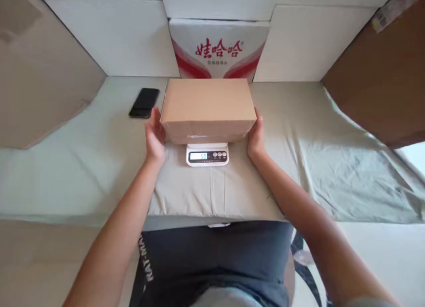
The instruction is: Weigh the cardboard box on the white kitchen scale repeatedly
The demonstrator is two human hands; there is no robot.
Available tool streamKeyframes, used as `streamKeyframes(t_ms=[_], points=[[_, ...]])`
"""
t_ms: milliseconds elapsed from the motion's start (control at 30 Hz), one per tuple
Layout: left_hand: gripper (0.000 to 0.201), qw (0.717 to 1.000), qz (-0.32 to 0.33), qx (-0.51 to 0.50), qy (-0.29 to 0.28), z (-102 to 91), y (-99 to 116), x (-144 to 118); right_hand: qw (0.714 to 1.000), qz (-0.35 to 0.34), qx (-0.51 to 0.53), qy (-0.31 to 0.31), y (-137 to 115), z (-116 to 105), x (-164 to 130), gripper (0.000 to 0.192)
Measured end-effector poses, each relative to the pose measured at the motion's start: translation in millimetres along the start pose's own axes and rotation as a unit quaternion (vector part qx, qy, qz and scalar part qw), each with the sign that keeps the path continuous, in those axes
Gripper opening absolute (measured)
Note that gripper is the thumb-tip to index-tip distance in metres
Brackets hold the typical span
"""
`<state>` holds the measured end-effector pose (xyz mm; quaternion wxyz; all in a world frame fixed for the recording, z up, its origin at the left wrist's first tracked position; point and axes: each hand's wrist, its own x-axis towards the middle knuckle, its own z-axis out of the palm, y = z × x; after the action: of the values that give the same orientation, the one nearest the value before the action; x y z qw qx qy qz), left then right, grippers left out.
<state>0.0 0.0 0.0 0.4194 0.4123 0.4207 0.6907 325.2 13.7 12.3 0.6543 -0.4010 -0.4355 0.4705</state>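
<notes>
My left hand [154, 141] lies flat against the left end of the cardboard box [208, 106], fingers spread and pointing up along its side. My right hand [256, 137] does the same at the right end, so the box sits between my two palms, which touch its ends rather than curl under it. My grip is open on both sides, pressing inward on the box without pinching anything. The box rests on a small white scale [207, 154], which pokes out from under its near edge with the lit display facing me; the digits are too small to read surely. The scale stands on a pale green sheet [315, 138] that covers the bench. A black phone [144, 102] lies on the sheet, left of the box and apart from my left hand. Behind the box stands a white carton with red lettering [218, 48].
</notes>
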Motion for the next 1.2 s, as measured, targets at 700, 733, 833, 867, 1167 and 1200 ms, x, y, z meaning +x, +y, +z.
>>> streamKeyframes(t_ms=[700, 733, 833, 867, 1167, 1200], points=[[0.091, 0.998, 0.02, 0.04, -0.033, -2.8, -0.7, 0.1, 1.0, 0.017, 0.004, -0.015, -2.3, -2.6, 1.4, 0.076], [0.093, 0.998, 0.021, 0.041, -0.033, -3.5, -1.2, 0.6, 1.0, 0.017, 0.004, -0.015, -2.2, -2.9, 1.6, 0.077], [0.092, 0.998, 0.018, 0.048, -0.037, -7.7, -4.0, 3.6, 1.0, 0.019, 0.003, -0.012, -1.6, -3.8, 2.5, 0.076], [0.091, 0.998, 0.015, 0.052, -0.04, -9.5, -5.2, 5.0, 1.0, 0.019, 0.003, -0.01, -1.3, -4.0, 2.9, 0.075], [0.093, 0.998, 0.001, 0.059, -0.039, -11.1, -3.6, 6.7, 1.0, 0.028, 0.004, -0.004, -1.0, -4.0, 3.3, 0.067], [0.094, 0.998, 0.001, 0.059, -0.035, -9.1, -2.0, 5.4, 1.0, 0.028, 0.005, -0.007, -1.4, -3.9, 3.0, 0.067]])
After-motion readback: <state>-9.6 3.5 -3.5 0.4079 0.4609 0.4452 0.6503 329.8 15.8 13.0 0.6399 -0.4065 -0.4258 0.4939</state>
